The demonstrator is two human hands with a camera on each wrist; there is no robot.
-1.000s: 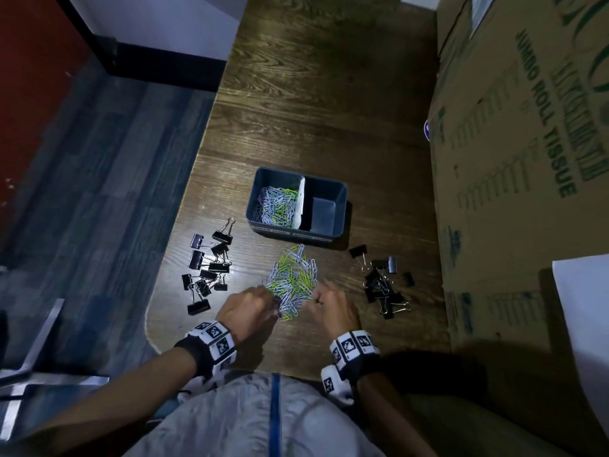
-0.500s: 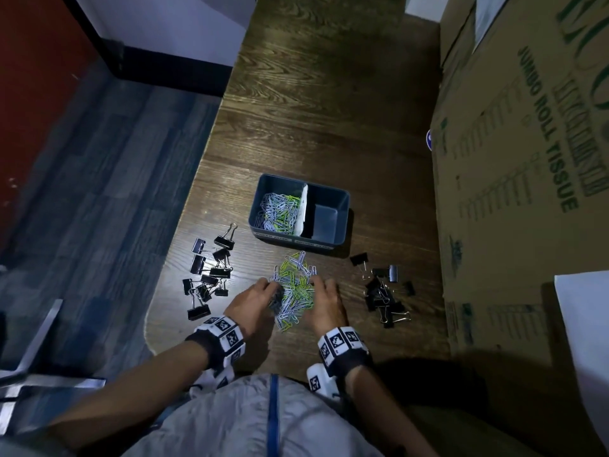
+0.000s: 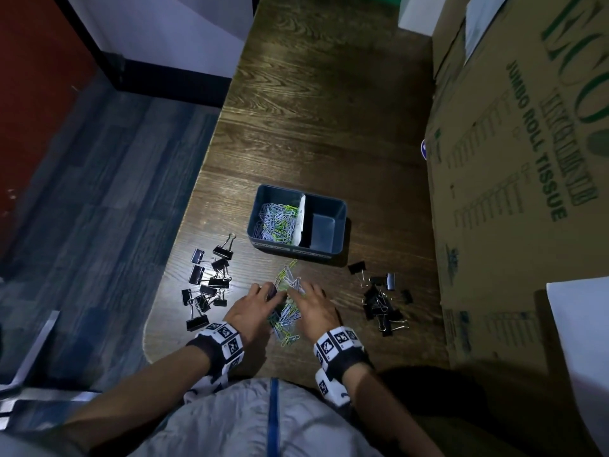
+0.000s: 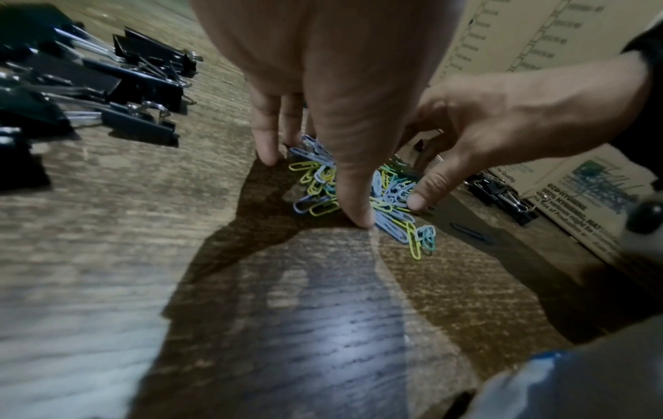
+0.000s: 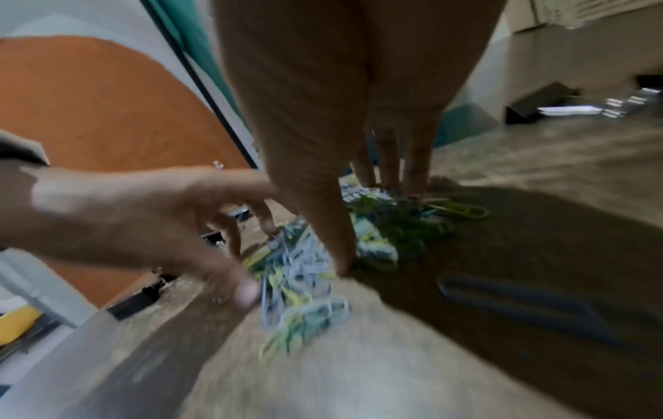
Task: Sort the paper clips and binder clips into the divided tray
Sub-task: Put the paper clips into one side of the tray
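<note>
A dark blue divided tray [image 3: 341, 225] stands mid-table; its left compartment holds several paper clips [image 3: 276, 219], and its right compartment shows only bare floor. A loose pile of blue, green and yellow paper clips [image 3: 289, 300] [image 4: 391, 192] lies in front of the tray. My left hand [image 3: 252, 308] [image 4: 323, 113] presses its straight fingers to the table on the pile's left side. My right hand [image 3: 316, 308] [image 5: 340, 113] does the same on the right side. The two hands hem the pile in, and neither lifts a clip.
Black binder clips lie in two groups, one to the left [image 3: 207, 285] [image 4: 136, 85] and one to the right [image 3: 382, 301]. One dark paper clip [image 4: 470, 232] lies apart near the right hand. A large cardboard box [image 3: 510, 192] walls the table's right side. The table's rounded edge [image 3: 148, 341] is close on the left.
Both hands have slid forward along the pile and drawn closer together. The paper clip pile is now squeezed narrower between them.
</note>
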